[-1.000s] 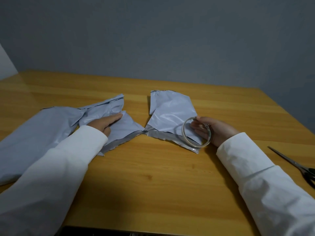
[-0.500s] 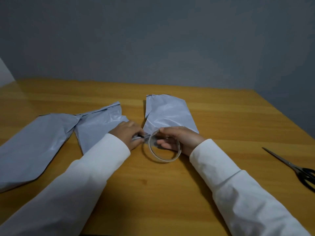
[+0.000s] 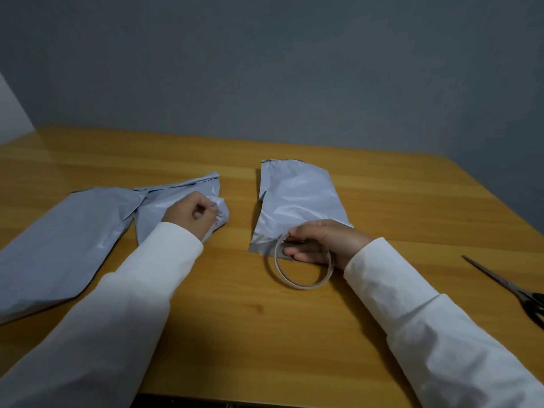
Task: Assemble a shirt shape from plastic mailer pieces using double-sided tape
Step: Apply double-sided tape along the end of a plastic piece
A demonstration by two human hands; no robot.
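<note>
From the head view: a person in loose white sleeves works at a honey-coloured wood-grain table [image 3: 235, 319] set against a flat grey wall [image 3: 294, 69]. The two hands are well apart. The left hand [image 3: 190, 214], fingers curled, pinches the crumpled right-hand edge of a glossy grey-blue plastic mailer piece [image 3: 164, 207], its thin film bunched into small creases at the fingertips. That piece overlaps a larger, long mailer piece [image 3: 59, 245], smooth and faintly shiny, which lies flat and runs off toward the near left edge of the table.

To the right, apart from those two, lies a third mailer piece [image 3: 297, 198], roughly rectangular with a ragged cut top edge and a duller silver-grey band along its near edge. The right hand [image 3: 321, 244] rests on the near right corner of this piece, its fingers curled around a thin ring of double-sided tape [image 3: 300, 265]. The roll is a narrow pale hoop, nearly spent, and its lower arc sits on the bare wood just below the plastic.

At the far right, well clear of both hands, a pair of scissors [image 3: 506, 287] lies on the table, slim metal blades closed and pointing up-left, dark handles cut off by the frame edge.
</note>
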